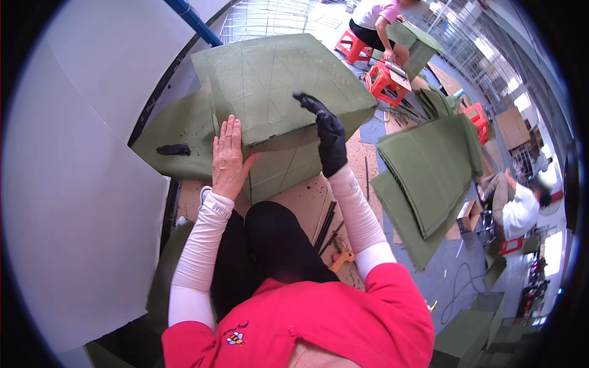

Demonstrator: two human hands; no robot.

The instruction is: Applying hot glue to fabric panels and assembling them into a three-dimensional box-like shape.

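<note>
In front of my knees stands a big green box-like block, with thin lines crossing its top face. My left hand is bare and lies flat, fingers stretched out, on a green sheet against the block's left side. My right hand, in a black glove, is at the block's near right edge. Its fingers are extended, with one part reaching over the top face, and nothing shows in its grip. A loose black glove lies on the green sheet at the left.
Folded green sheets lie on the floor at the right. An orange-yellow glue gun and dark rods are beside my right knee. A white panel stands at the left. One person sits far ahead near red stools; another sits at the right.
</note>
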